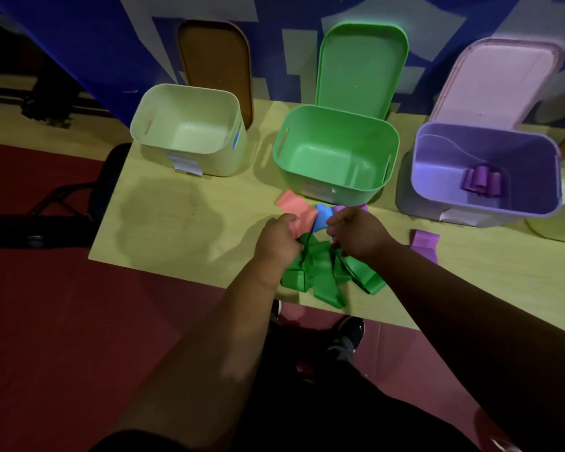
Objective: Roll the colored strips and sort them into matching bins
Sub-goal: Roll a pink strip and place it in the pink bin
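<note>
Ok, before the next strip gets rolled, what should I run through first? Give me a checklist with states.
1. Green bin open, lid propped behind it: ok.
2. Purple bin holds only purple rolls: ok.
3. Left hand grip on a single strip: cannot tell; its fingertips are hidden at the pile.
4. Right hand grip: cannot tell, same reason.
5. Green strips separated: not ok; they lie tangled in one pile by the near edge of the table.
6. Loose purple strip rolled: not ok; it lies flat to the right of the pile.
</note>
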